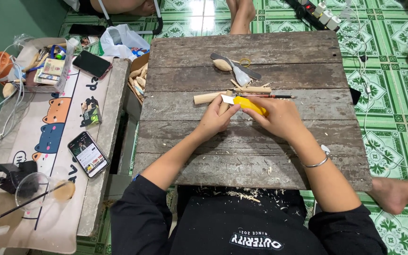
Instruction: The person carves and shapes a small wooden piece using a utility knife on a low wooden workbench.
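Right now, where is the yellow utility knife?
In the head view, the yellow utility knife is in the right hand at the middle of the wooden board, its blade against the wooden stick held by the left hand.

One camera, worn on the person's head, looks steeply down from close above. It faces forward across the wooden counter point(260, 141) toward the green tiled floor point(393, 94) beyond.

The person wore a black top with sleeves pushed up above the elbows and pale lettering across the chest. A thin silver bangle point(318, 163) circled the right wrist. Wood shavings flecked the fabric.
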